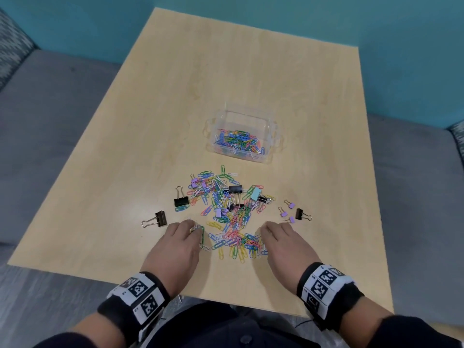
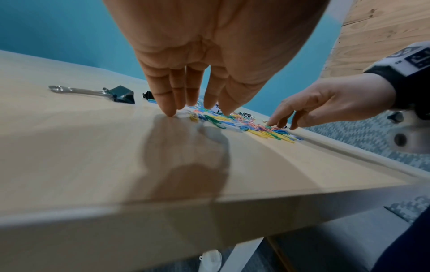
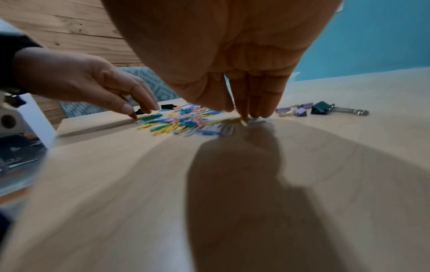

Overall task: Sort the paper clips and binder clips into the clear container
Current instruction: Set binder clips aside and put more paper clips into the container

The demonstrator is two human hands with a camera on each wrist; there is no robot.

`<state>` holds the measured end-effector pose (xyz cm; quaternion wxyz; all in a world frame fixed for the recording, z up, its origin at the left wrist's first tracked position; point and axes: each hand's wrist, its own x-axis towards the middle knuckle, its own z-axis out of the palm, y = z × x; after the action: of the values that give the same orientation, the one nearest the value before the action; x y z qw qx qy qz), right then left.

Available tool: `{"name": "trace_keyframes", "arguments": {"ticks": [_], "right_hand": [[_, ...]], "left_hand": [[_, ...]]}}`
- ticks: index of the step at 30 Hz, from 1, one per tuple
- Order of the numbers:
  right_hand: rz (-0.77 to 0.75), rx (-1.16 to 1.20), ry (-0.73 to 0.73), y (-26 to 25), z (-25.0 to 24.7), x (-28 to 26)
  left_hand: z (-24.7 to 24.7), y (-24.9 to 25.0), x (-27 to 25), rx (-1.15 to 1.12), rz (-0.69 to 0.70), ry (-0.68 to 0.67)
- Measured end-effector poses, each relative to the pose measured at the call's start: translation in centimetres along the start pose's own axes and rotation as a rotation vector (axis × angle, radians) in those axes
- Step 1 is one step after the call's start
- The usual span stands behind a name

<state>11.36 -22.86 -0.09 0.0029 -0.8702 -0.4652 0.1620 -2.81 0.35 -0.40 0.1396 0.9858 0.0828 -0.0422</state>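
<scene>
A clear container [image 1: 272, 133] stands past mid-table with several coloured paper clips inside. In front of it lies a loose pile of paper clips [image 1: 227, 217] mixed with black, purple and pale blue binder clips. My left hand [image 1: 192, 229] has its straight fingers down on the table at the pile's near left edge, touching clips [image 2: 209, 119]. My right hand [image 1: 266, 231] mirrors it at the near right edge, straight fingertips [image 3: 244, 115] pressed on the table among the clips. Neither hand holds anything.
Two black binder clips [image 1: 181, 199] [image 1: 157, 219] lie left of the pile. Small purple binder clips [image 1: 286, 209] and a black one [image 1: 302, 214] lie to its right. The wooden table [image 1: 226, 71] ends just below my wrists; grey seating surrounds it.
</scene>
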Motion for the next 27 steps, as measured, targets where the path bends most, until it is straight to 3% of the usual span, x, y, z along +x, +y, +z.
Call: {"name": "trace_keyframes", "arguments": {"ticks": [4, 6, 9, 12, 19, 27], "right_hand": [[-0.017, 0.109, 0.026, -1.4, 0.7, -0.5], [0.100, 0.207, 0.068, -1.3, 0.3, -0.7], [0.316, 0.315, -0.014, -0.7, 0.0, -1.5], [0.336, 0.375, -0.070, -1.3, 0.6, -0.9], [0.187, 0.291, -0.009, -3.9, 0.9, 3.0], [0.105, 0.204, -0.035, -3.3, 0.6, 4.4]], "left_hand": [[0.5, 1.2, -0.1, -0.071, -0.024, 0.007], [0.6, 1.2, -0.5, -0.164, -0.146, 0.000], [0.8, 1.0, -1.2, -0.288, -0.290, -0.049], [1.3, 2.0, -0.4, -0.246, -0.214, -0.105], [1.8, 4.5, 3.5, -0.142, -0.059, -0.093], [1.4, 3.8, 4.7, -0.051, -0.002, -0.162]]}}
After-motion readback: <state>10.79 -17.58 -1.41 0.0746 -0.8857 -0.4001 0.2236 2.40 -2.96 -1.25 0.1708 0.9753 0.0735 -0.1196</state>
